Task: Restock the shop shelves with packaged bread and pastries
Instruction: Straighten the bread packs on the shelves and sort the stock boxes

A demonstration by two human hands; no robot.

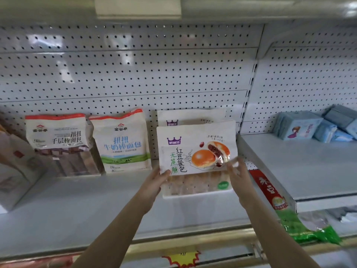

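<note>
Held the bun pack (195, 151) upright between the left hand (154, 182) and the right hand (236, 175), just before a second bun pack (191, 117) leaning on the pegboard (135, 74). Found the milk bread bag (123, 140) to their left on the shelf (77, 206), and the layered bread bag (58, 140) left again. Saw packets (301, 126) farther right on the neighbouring shelf (309, 171).

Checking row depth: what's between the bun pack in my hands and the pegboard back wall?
One more crown-logo pack stands there, behind the held bun pack and before the pegboard, in the head view.
</note>
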